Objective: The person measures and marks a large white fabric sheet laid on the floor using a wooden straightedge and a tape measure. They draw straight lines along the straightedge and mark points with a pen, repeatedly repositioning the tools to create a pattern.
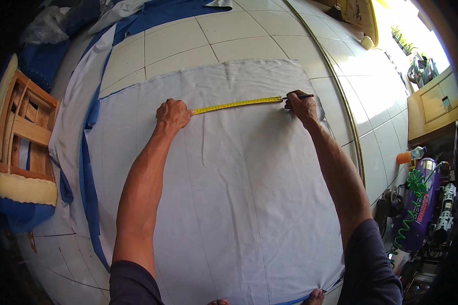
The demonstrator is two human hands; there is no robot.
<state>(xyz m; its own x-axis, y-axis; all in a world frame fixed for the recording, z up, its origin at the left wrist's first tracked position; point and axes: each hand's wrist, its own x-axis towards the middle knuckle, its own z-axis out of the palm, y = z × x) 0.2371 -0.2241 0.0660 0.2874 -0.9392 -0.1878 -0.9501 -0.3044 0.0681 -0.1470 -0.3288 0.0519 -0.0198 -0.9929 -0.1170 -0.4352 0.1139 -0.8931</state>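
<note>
I count one yellow tape measure (239, 104), one dark pen (306, 96), my two forearms (141, 190), my two feet (315, 296), one purple tank (423, 211), one coiled green hose (416, 182).

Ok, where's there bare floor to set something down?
Bare tiles lie beyond the far edge of the pale cloth, between the blue fabric and the long thin strip; more lie between that strip and the yellow cabinet. Crowded: left, around the wooden frame; lower right, around the purple tank.
</note>
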